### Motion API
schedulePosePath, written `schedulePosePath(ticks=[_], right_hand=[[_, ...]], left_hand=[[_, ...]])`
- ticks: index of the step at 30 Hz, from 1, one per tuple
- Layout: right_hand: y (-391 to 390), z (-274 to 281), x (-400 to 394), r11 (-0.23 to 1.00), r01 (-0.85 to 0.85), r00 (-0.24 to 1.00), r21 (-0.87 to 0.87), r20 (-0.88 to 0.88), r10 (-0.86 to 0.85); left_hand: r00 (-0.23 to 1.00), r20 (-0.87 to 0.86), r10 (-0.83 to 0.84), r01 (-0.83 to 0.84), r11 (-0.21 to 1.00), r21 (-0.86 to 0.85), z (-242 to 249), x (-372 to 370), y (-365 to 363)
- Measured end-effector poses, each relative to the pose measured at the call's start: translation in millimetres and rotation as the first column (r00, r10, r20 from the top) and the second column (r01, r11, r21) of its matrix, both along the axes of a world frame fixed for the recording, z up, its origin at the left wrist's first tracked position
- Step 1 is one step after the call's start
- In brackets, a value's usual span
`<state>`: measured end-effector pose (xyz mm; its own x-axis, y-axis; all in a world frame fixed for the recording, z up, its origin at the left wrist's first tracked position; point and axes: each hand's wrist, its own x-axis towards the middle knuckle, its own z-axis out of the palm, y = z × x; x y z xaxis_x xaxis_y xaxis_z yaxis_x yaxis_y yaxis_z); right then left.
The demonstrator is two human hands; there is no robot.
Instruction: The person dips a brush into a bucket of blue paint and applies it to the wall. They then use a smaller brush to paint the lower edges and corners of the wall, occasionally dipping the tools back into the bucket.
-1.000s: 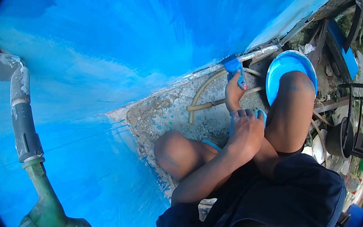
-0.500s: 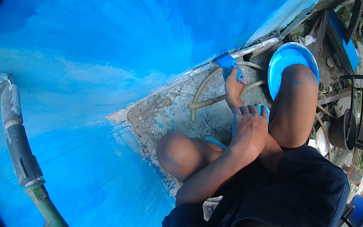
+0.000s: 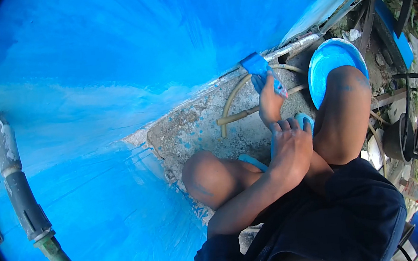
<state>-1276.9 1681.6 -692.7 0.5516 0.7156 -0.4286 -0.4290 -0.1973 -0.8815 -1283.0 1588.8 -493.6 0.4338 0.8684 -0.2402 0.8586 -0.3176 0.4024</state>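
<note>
My right hand [image 3: 270,103] grips a paintbrush [image 3: 254,64] whose wide bristles are coated in blue paint. The bristles point up and left, close to the bottom edge of the blue wall [image 3: 156,43]. My left arm crosses over the right one, and my left hand [image 3: 294,145] is wrapped round my right forearm [image 3: 319,168], with fingers curled over it. A round tub of blue paint [image 3: 322,67] sits to the right of the brush, partly hidden behind my right knee.
A beige hose [image 3: 238,117] curls over the paint-spotted concrete [image 3: 188,128] below the brush. A grey and green pipe [image 3: 27,197] runs down the blue wall at left. On the right are boards, a black metal frame [image 3: 408,106] and assorted debris.
The paintbrush has turned, its bristles swinging up and left and showing more of their broad face. My left hand keeps its hold on the right forearm. The view has shifted slightly.
</note>
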Motion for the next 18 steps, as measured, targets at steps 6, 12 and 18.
schedulePosePath(ticks=[6, 12, 18], right_hand=[[-11, 22, 0, 0.989, 0.071, 0.997, 0.128, 0.011, -0.073], [16, 3, 18, 1.0, 0.002, 0.972, -0.004, 0.235, -0.001], [-18, -5, 3, 0.984, -0.065, 0.957, 0.167, 0.289, 0.014]], left_hand=[[1.0, 0.016, 0.004, -0.004, 1.0, 0.031, -1, 1, -1], [0.999, 0.031, -0.028, 0.029, 0.999, -0.03, 5, 0, -1], [0.99, 0.134, -0.048, 0.03, 0.991, 0.134, 16, -5, 3]])
